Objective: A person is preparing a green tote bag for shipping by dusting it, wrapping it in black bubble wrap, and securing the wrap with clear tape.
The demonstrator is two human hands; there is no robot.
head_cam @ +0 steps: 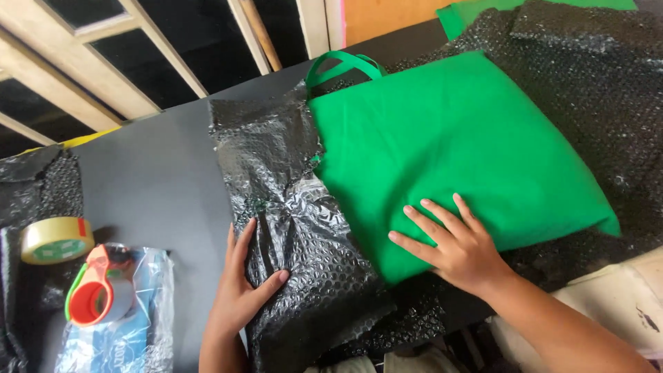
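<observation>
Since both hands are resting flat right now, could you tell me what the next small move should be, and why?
Probably fold the black bubble wrap under the left hand over the green bag: the right hand pins the bag flat, and the wrap's loose flap lies beside it, not covering it.

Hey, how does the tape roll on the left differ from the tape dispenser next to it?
The tape roll is bare, pale yellowish tape lying flat on the dark table; the dispenser has an orange and green plastic frame around its roll. The roll sits straight on the table, while the dispenser rests on a clear plastic bag. Both lie untouched, left of the left hand.
</observation>
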